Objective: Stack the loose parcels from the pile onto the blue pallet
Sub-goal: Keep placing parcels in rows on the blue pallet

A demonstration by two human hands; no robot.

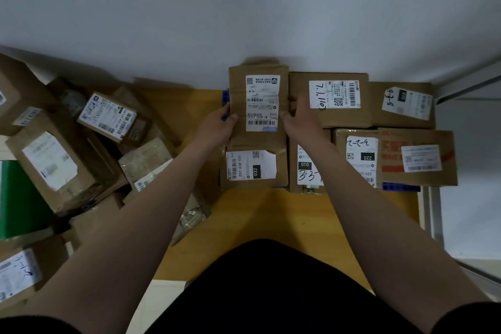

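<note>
The left hand (pixel 217 123) and right hand (pixel 299 118) grip the long edges of a labelled cardboard parcel (pixel 257 100) between them, at the corner of the blue pallet (pixel 225 100) beside the left hand, where, let go unsquared, it could overhang and tip off.

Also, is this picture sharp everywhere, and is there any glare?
Head view: the light is dim, no glare; the label on the held parcel is fairly sharp; the pile at the left edge is blurred; the wide lens bends the base of the wall.
</note>
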